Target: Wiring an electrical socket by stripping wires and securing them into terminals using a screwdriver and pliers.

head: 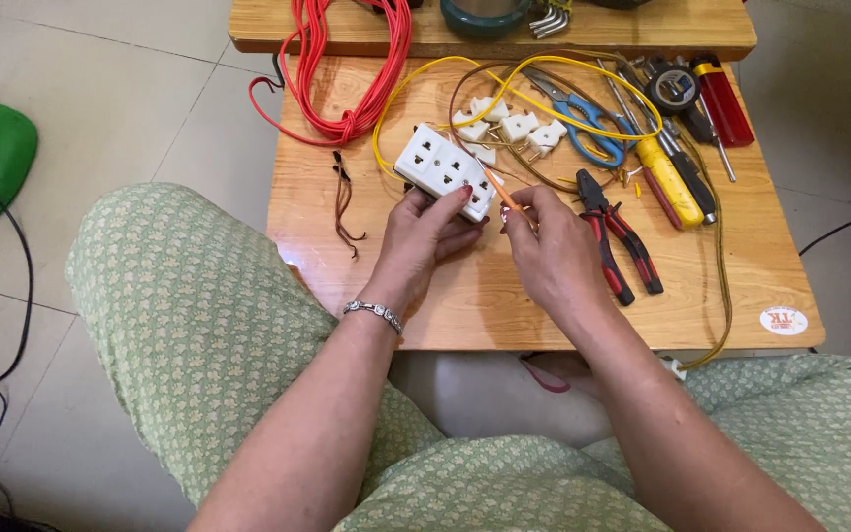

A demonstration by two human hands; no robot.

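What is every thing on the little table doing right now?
Left hand: holds the white socket block, tilted.
Right hand: pinches a thin orange wire at the block.
Red-handled pliers: lying flat, untouched.
Blue scissors: lying closed.
Red cable: coiled.
Yellow wire: looped loosely.
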